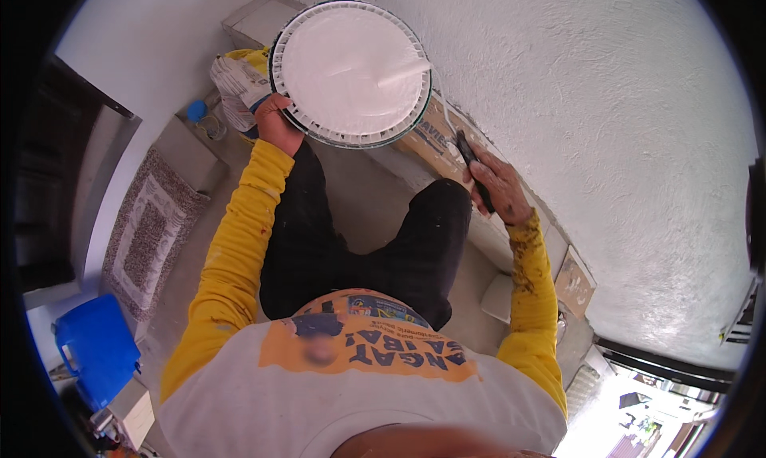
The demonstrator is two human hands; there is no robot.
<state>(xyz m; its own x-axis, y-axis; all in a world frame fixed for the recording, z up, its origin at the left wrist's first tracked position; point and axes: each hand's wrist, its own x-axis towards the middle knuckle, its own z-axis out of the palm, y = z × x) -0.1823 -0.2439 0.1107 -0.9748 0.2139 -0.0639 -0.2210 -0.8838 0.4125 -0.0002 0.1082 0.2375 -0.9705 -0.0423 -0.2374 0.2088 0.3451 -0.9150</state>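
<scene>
My left hand (278,124) grips the near left edge of a round, shallow, lid-like tray (281,87) with a ribbed white rim and a dark outer edge. White paint (343,67) covers its inside. My right hand (500,179) is closed around the black handle of a paint roller (476,173), to the right of and nearer than the tray. A thin wire frame runs up from the handle toward the tray. The white roller head (404,72) rests against the paint at the tray's right side, its edges hard to tell from the paint.
A rough white wall (622,131) rises along the right, with cardboard (435,139) at its foot. Left lie a patterned mat (152,234), a blue plastic container (97,350) and a printed sack (239,87). A blue-capped clear bottle (209,124) stands beside the sack.
</scene>
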